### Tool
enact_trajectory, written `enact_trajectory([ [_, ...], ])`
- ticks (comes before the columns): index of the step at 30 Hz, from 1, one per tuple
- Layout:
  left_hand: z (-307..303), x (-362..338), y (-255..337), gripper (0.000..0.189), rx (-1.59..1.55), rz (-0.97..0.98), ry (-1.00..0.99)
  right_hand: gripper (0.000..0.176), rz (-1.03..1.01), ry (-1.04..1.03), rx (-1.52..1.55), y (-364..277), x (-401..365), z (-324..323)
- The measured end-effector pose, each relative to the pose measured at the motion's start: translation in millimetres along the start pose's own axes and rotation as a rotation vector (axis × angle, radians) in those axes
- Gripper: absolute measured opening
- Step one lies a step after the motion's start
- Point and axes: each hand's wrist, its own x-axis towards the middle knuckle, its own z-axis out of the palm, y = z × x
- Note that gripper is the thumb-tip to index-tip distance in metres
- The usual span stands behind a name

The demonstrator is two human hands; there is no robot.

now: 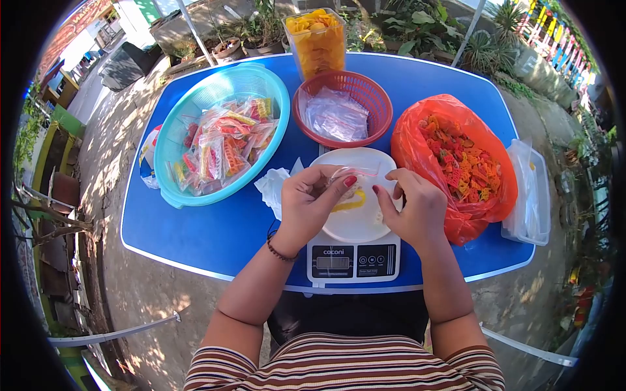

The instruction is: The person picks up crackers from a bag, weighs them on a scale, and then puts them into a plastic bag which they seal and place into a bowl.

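My left hand (312, 199) pinches a small clear plastic bag (369, 171) between thumb and fingers; a thin red line runs along the bag's top edge. My right hand (417, 203) is beside it with thumb and index finger apart, fingertips close to the bag's right end. Both hands are over a white plate (344, 232), where a yellow piece (352, 201) shows behind the left fingers. Under the plate is a white digital kitchen scale (354, 274) with a display and buttons at its front.
A turquoise basket (171, 194) of filled snack bags (225, 143) stands at left. Behind the plate is a red basket (381, 124) of flat clear bags (337, 116), with a tub of yellow chips (317, 42) beyond. A red plastic bag (414, 140) holds orange snack pieces (466, 163). Rightmost is a clear container (536, 202).
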Motion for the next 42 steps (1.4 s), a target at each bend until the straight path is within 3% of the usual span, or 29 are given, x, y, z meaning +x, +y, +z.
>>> enact_trajectory([
  [3, 0, 2, 1, 0.017, -0.074, -0.007, 0.058, 0.024, -0.075, -0.012, -0.075, 1, -1, 8],
  [7, -6, 4, -2, 0.019, -0.145, -0.061, 0.073, 0.026, -0.052, -0.004, 0.132, -2, -4, 14],
  [12, -3, 1, 3, 0.020, 0.008, -0.006, 0.078, 0.023, -0.029, 0.043, 0.386, -2, -1, 5],
  [16, -3, -4, 1, 0.021, 0.034, 0.037, 0.045, 0.010, -0.009, 0.396, 0.914, 3, -2, 18],
  [19, -3, -4, 3, 0.027, 0.042, 0.038, 0.012, 0.012, -0.069, 0.541, 1.119, 0, 1, 12],
  [20, -2, -4, 3, 0.030, 0.032, 0.052, 0.007, 0.015, -0.054, 0.464, 1.306, 3, -1, 13],
  [23, 0, -3, -1, 0.036, 0.040, 0.076, -0.011, 0.015, 0.021, 0.273, 1.315, 10, -4, 14],
  [26, -2, -4, -3, 0.037, 0.079, 0.076, -0.020, 0.017, 0.070, 0.228, 1.390, 8, -3, 14],
  [31, -2, -4, -2, 0.039, 0.146, 0.149, -0.029, 0.018, 0.080, 0.207, 1.273, 6, -4, 14],
  [37, -1, -3, 8, 0.041, 0.478, 0.317, -0.085, 0.017, 0.052, 0.244, 1.186, 4, -6, 12],
  [42, 0, -3, 3, 0.042, 0.426, 0.317, -0.072, 0.017, 0.053, 0.269, 1.178, 4, -6, 10],
])
